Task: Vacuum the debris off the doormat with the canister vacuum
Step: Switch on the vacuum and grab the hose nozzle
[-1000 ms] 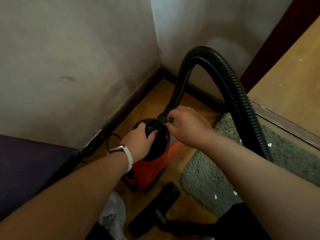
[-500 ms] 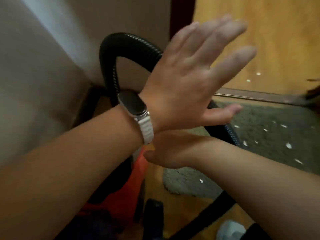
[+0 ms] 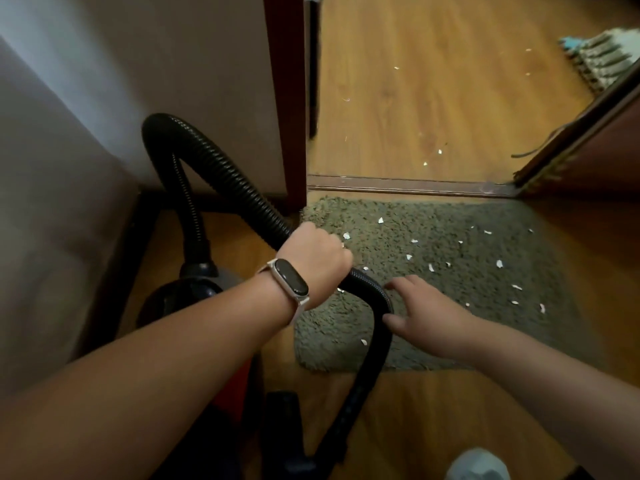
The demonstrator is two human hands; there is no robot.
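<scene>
A grey shaggy doormat (image 3: 450, 271) lies before the door threshold, sprinkled with several white debris scraps (image 3: 431, 267). The red and black canister vacuum (image 3: 194, 299) stands in the corner at the left. Its black ribbed hose (image 3: 214, 168) arches up and comes down over the mat's left edge. My left hand (image 3: 313, 263), with a watch on the wrist, grips the hose where it bends. My right hand (image 3: 420, 310) hovers just right of the hose, fingers spread and relaxed, holding nothing. The black floor nozzle (image 3: 287, 420) lies on the floor near my feet.
A wall and a dark red door frame (image 3: 285, 98) close in the left side. Beyond the threshold strip (image 3: 398, 187) the wooden floor carries more white scraps. An open door (image 3: 581, 143) stands at the right, with a fringed rug (image 3: 602, 60) far behind it.
Both hands have left the canister top. My left hand swung across and now grips the hose; my right hand moved over the mat. The view turned right toward the doorway.
</scene>
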